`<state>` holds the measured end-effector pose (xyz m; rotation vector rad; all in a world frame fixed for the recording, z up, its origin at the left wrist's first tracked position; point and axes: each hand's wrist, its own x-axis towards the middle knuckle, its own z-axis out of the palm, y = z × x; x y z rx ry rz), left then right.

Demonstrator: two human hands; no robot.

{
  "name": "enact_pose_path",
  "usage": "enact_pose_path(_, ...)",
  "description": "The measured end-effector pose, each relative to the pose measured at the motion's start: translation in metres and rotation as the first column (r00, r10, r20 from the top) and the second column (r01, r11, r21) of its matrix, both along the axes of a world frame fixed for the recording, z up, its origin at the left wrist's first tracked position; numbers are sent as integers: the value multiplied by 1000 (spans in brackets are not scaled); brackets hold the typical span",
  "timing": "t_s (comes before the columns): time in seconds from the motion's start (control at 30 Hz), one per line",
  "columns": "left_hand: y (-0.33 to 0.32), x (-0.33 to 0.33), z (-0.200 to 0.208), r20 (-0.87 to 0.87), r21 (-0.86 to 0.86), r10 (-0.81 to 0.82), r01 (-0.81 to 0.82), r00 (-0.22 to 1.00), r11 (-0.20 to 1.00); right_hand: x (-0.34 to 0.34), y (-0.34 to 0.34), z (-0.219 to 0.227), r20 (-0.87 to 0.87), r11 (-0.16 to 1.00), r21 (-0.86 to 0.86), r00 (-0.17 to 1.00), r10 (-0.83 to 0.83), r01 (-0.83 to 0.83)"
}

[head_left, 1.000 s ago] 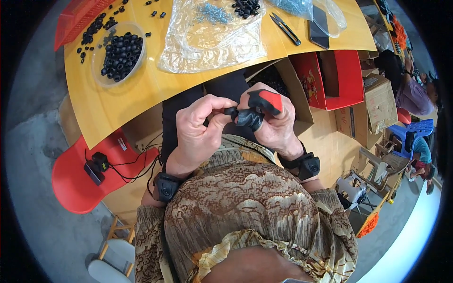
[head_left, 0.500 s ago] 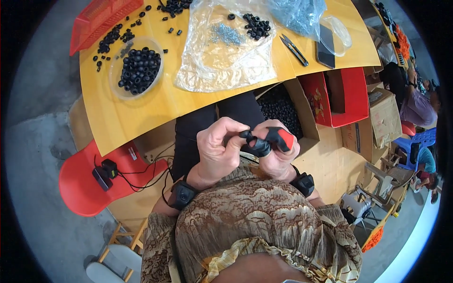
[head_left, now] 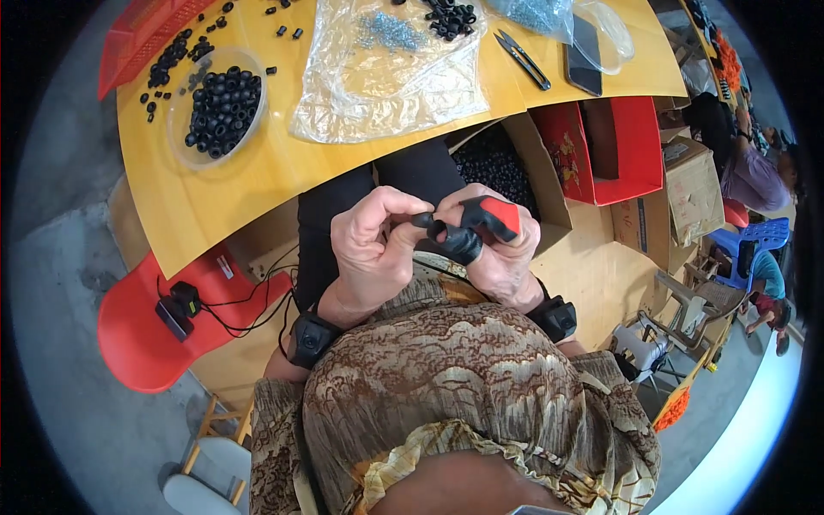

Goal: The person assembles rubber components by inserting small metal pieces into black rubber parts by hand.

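Over my lap, just below the table edge, both hands meet fingertip to fingertip. My left hand (head_left: 373, 245) is closed, pinching a small round black part (head_left: 423, 220) between thumb and forefinger. My right hand (head_left: 502, 257) is curled against the same spot, its fingers bent in. Black covering wraps its thumb (head_left: 459, 244), and a black and red cover (head_left: 496, 218) is on a finger. Whatever those right fingertips grip is hidden. On the table, similar black parts (head_left: 221, 112) fill a clear round tub (head_left: 178, 148).
A clear plastic sheet (head_left: 378, 120) carries small silvery pieces (head_left: 390, 33) and black parts. Thread snips (head_left: 524, 62) and a phone (head_left: 584, 64) lie to the right. Red boxes (head_left: 631, 167) and a carton (head_left: 545, 163) stand below. A red chair (head_left: 146, 335) is at left.
The whole view has shifted, so table and hands sit farther left and higher. The red-patched finger cover on my right hand has turned. My left hand keeps its pinch.
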<state>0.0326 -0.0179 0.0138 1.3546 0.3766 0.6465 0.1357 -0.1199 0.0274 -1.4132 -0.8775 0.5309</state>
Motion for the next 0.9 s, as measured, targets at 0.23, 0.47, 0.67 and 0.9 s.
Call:
enact_pose_path(0.23,-2,2,-4,-1,118,13,-13,1000,993,2,-2,-4,-265,999,25,963,53,-48)
enact_pose_path(0.47,-1,2,-1,8,92,3,-3,1000,996,-2,0,-6,-536,995,54,839,96,-79)
enact_pose_path(0.67,10,5,-7,86,377,6,-38,996,926,-5,-1,-7,-439,974,-124,891,116,-188)
enact_pose_path(0.9,9,5,-10,85,148,-34,21,996,989,-9,-9,-15,-512,945,-50,821,253,-323)
